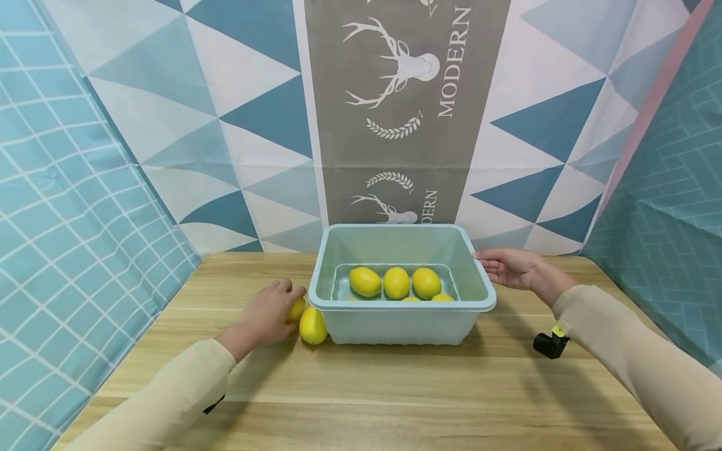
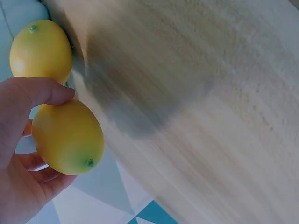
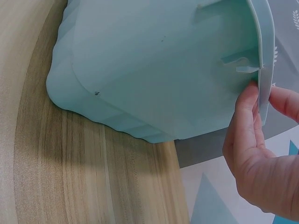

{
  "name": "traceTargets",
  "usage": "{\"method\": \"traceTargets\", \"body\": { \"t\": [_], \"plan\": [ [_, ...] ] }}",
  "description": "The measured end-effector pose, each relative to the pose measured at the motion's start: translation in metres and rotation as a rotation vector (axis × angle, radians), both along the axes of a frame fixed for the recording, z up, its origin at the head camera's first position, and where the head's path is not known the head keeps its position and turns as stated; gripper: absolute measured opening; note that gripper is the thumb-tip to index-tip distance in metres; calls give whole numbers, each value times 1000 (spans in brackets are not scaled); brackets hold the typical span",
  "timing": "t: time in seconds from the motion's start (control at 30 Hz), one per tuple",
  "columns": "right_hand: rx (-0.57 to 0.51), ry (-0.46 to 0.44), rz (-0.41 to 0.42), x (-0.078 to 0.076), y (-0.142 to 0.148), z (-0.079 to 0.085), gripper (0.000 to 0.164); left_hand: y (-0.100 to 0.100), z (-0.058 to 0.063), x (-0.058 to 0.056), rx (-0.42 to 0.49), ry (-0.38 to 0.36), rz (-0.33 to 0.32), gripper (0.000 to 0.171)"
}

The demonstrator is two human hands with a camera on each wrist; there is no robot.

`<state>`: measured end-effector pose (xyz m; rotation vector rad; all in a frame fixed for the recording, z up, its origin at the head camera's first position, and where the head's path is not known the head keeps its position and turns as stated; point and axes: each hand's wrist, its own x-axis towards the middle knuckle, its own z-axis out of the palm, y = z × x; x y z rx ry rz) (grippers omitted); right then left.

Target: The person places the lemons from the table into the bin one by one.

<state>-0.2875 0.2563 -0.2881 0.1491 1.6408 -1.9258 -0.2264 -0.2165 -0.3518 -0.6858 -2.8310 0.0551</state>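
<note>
A light blue-green plastic basin [image 1: 403, 326] stands on the wooden table with several yellow lemons [image 1: 397, 283] inside; its front wall partly hides some of them. To the left of the basin, my left hand [image 1: 269, 313] grips a lemon [image 2: 69, 135], thumb on one side and fingers curled behind it. Another lemon [image 1: 313, 326] lies against the basin's left wall, beside the held one. At the opposite side, my right hand [image 1: 516, 269] pinches the basin's rim [image 3: 266, 51] between thumb and fingers.
Patterned cloth [image 1: 254, 125] hangs behind the table [image 1: 361, 401], and tiled-pattern sheets [image 1: 51, 188] close in both sides. A small black object with a yellow-green part [image 1: 551, 343] shows under the right sleeve.
</note>
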Motion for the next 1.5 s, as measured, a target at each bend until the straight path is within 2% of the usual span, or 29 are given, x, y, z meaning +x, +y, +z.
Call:
{"method": "traceTargets", "body": {
  "t": [0.17,0.33,0.6,1.03,1.27,1.5],
  "plan": [
    [4,1,0,1,-1,0,21,-1,7,1,15,40,-16,50],
    [2,8,2,1,-1,1,21,-2,21,-1,22,86,-17,56],
    [-8,18,12,3,-2,2,23,-3,39,-3,12,162,-4,53],
    [-17,11,14,1,-1,0,23,-5,50,0,-9,202,8,53],
    [-20,13,20,3,-1,0,23,-3,52,3,-28,203,-4,53],
    [-18,16,26,3,-1,0,25,-1,57,3,-32,270,-34,53]
  ]
}}
